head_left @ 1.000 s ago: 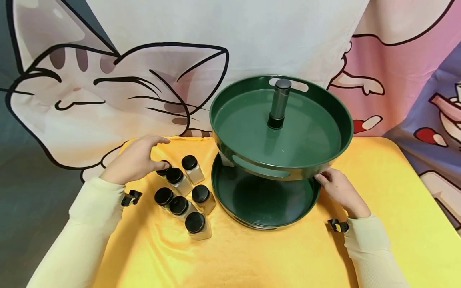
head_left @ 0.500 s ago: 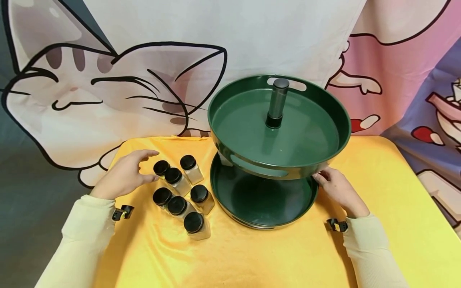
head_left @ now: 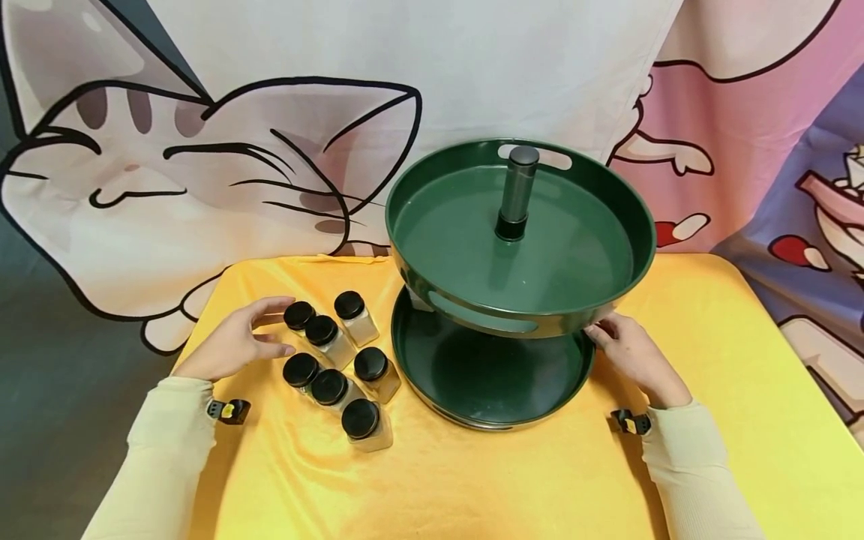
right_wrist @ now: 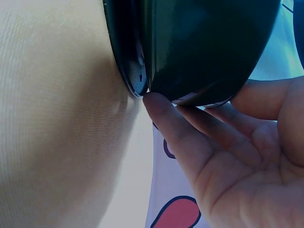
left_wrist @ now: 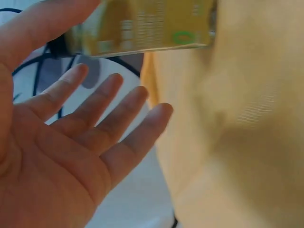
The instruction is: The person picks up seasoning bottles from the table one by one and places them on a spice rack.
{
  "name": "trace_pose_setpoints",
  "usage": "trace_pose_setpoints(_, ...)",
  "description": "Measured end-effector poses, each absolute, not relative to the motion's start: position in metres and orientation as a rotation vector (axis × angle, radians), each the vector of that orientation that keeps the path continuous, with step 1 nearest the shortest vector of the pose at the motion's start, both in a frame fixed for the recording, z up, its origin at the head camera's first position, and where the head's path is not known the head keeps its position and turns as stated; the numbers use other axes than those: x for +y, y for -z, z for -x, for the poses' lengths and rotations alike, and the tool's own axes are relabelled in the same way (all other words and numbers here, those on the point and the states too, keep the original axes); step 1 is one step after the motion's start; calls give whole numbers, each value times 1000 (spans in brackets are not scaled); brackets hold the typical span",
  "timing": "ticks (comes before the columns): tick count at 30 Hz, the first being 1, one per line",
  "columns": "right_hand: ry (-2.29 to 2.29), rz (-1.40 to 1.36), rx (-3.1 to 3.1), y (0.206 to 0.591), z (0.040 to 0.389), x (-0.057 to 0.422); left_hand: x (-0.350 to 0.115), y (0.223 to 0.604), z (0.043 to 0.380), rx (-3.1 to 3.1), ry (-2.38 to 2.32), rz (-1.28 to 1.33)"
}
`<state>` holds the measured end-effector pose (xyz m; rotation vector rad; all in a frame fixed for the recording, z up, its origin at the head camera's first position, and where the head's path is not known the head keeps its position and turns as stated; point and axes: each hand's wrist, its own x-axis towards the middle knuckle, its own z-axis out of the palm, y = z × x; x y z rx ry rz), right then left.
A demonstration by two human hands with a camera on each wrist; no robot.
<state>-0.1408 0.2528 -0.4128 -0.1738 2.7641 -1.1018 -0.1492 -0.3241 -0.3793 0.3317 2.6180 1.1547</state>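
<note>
Fingers [left_wrist: 95, 114] of the left hand [head_left: 232, 343] are spread and nearly straight, grasping nothing; they hover just beside the cluster of spice jars [head_left: 337, 367], the thumb tip close to the nearest black lid without clearly touching it. In the left wrist view one clear jar lies across the top of the picture above the open palm, apart from it. The right hand [head_left: 634, 356] rests against the outer wall of the upper tray [head_left: 634, 225] of the green two-tier turntable; in the right wrist view its extended fingers [right_wrist: 166, 123] touch the tray's underside and edge, straight rather than curled round it.

Everything stands on a table [head_left: 472, 480] covered by a glossy yellow cloth, slightly wrinkled. Behind it hangs a fabric backdrop [head_left: 202, 172] printed with a large cartoon cat, with pink and lilac cartoon panels on the right.

Seven small clear jars with black lids stand upright in a tight group on the left of the table, just beside the lower tray [head_left: 493, 375]. What they contain cannot be told. Both round trays show bare green floors. A dark centre post [head_left: 518, 187] rises from the upper tray, whose wall has slot handles cut into it. Pale long sleeves cover both forearms, each with a small black clip at the wrist.
</note>
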Motion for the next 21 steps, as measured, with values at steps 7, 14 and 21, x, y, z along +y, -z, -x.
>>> trace_pose_setpoints(7, 1097, 185, 2781, 414, 141, 253, -323, 398, 150, 2550, -1253, -292)
trace_pose_setpoints(14, 1098, 193, 2791, 416, 141, 252, -322, 410, 148, 2491, -1318, -290)
trace_pose_setpoints(21, 1103, 197, 2790, 413, 141, 252, -317, 417, 151, 2504, -1328, -339)
